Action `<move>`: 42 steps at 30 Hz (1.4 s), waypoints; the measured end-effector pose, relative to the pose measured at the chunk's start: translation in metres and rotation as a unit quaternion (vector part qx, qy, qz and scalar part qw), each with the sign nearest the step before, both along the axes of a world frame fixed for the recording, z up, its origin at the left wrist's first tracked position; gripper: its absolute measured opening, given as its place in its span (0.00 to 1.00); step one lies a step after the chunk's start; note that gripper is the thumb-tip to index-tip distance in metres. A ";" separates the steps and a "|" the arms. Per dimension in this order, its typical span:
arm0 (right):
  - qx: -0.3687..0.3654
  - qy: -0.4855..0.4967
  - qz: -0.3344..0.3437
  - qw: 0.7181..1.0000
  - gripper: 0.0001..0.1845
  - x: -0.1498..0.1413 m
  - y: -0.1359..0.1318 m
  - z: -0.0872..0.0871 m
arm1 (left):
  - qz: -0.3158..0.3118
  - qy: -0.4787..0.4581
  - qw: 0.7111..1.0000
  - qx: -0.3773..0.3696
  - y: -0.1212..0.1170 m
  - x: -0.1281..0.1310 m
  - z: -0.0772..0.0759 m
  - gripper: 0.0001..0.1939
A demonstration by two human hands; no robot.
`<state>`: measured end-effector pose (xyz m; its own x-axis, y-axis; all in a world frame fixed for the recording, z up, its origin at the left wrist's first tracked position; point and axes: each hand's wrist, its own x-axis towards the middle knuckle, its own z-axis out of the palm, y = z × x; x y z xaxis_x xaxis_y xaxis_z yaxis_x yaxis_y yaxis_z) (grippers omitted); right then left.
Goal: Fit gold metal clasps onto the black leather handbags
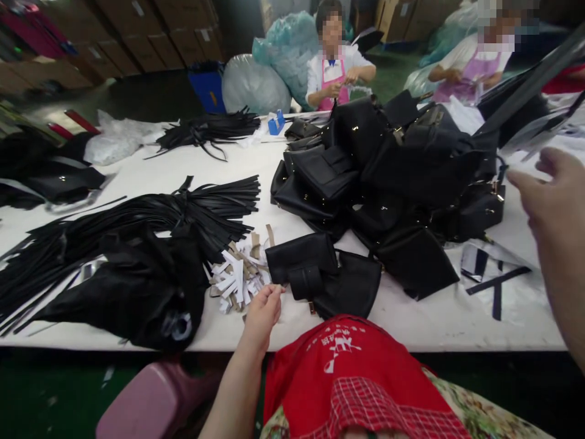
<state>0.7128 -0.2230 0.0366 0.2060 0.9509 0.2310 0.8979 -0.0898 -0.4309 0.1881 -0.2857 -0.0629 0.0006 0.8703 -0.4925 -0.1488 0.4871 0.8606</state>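
Observation:
My left hand [264,314] is closed in a pinch by the lower left edge of a black handbag [350,283] with its flap folded out. What the fingertips hold, if anything, is too small to make out. Beside them lies a heap of white and brown paper strips [240,277]. Off to the right, my right hand [553,189] is raised with its fingers apart, close to the right end of a large pile of black bags [411,158] with gold-coloured fittings. It appears to hold nothing.
Bundles of black straps [137,213] and a dark cloth-like bundle [150,286] cover the left of the white table [237,335]. Clear plastic with dark strips [498,280] lies at right. Two people in pink aprons work across the table. A pink stool [141,402] stands below.

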 end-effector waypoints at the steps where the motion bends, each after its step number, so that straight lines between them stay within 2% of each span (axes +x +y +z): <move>1: 0.054 -0.025 -0.014 0.998 0.40 -0.007 0.007 -0.010 | 0.003 -0.002 1.000 -0.004 0.000 0.002 -0.003 0.22; 2: 0.094 -0.062 -0.030 0.993 0.41 -0.015 0.015 -0.022 | 0.004 -0.003 1.000 -0.009 0.000 0.003 -0.005 0.22; 3: 0.099 -0.092 -0.038 0.990 0.43 -0.022 0.024 -0.035 | 0.004 -0.005 1.000 -0.013 0.000 0.005 -0.006 0.22; 5: 0.025 -0.132 -0.039 0.990 0.46 -0.028 0.043 -0.062 | 0.006 -0.006 1.000 -0.016 0.001 0.007 -0.008 0.22; 8: -0.083 -0.128 -0.035 0.988 0.45 -0.022 0.071 -0.096 | 0.022 0.000 1.000 -0.021 0.000 0.006 -0.007 0.22; 11: -0.133 -0.132 -0.043 0.981 0.43 -0.017 0.088 -0.115 | 0.040 0.008 0.999 -0.025 -0.001 0.001 -0.006 0.22; 14: -0.114 -0.163 -0.087 0.976 0.41 -0.029 0.090 -0.119 | 0.048 0.011 0.998 -0.030 -0.005 -0.005 -0.007 0.23; 16: -0.053 -0.183 -0.102 0.976 0.39 -0.046 0.082 -0.118 | 0.052 0.014 0.998 -0.036 -0.006 -0.007 -0.009 0.24; 18: -0.011 -0.186 -0.079 0.979 0.37 -0.066 0.067 -0.119 | 0.054 0.024 0.997 -0.045 -0.007 -0.009 -0.012 0.24; 20: -0.038 -0.174 0.023 0.984 0.39 -0.089 0.044 -0.125 | 0.057 0.035 0.996 -0.051 -0.007 -0.009 -0.014 0.24; 21: -0.095 -0.167 0.127 0.973 0.41 -0.101 0.030 -0.131 | 0.058 0.038 0.996 -0.050 -0.006 -0.009 -0.014 0.25; 23: -0.165 -0.170 0.266 0.934 0.43 -0.124 0.000 -0.151 | 0.060 0.038 0.996 -0.047 -0.006 -0.009 -0.015 0.26; 25: -0.226 -0.175 0.358 0.889 0.48 -0.146 -0.030 -0.178 | 0.060 0.041 0.996 -0.055 -0.006 -0.009 -0.016 0.28; 27: -0.267 -0.188 0.389 0.861 0.49 -0.165 -0.054 -0.207 | 0.060 0.048 0.995 -0.065 -0.007 -0.008 -0.016 0.29; 28: -0.274 -0.197 0.389 0.857 0.48 -0.172 -0.063 -0.219 | 0.063 0.050 0.994 -0.069 -0.009 -0.007 -0.017 0.29; 31: -0.274 -0.231 0.376 0.854 0.32 -0.185 -0.075 -0.244 | 0.081 0.053 0.993 -0.070 -0.013 -0.006 -0.020 0.31; 33: -0.276 -0.253 0.385 0.844 0.19 -0.186 -0.074 -0.247 | 0.084 0.052 0.993 -0.070 -0.016 -0.006 -0.022 0.32; 36: -0.283 -0.284 0.416 0.816 0.07 -0.183 -0.067 -0.235 | 0.076 0.046 0.994 -0.065 -0.019 -0.009 -0.021 0.32; 39: -0.265 -0.305 0.447 0.798 0.06 -0.181 -0.061 -0.208 | 0.070 0.040 0.996 -0.049 -0.021 -0.015 -0.014 0.30; 42: -0.232 -0.303 0.473 0.794 0.05 -0.182 -0.056 -0.174 | 0.065 0.037 0.997 -0.025 -0.022 -0.021 -0.001 0.28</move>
<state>0.5311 -0.2791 -0.1377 -0.6675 0.6253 -0.4043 0.6876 0.7260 -0.0124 0.1674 -0.3080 -0.0637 -0.1489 0.8349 -0.5299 -0.1499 0.5107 0.8466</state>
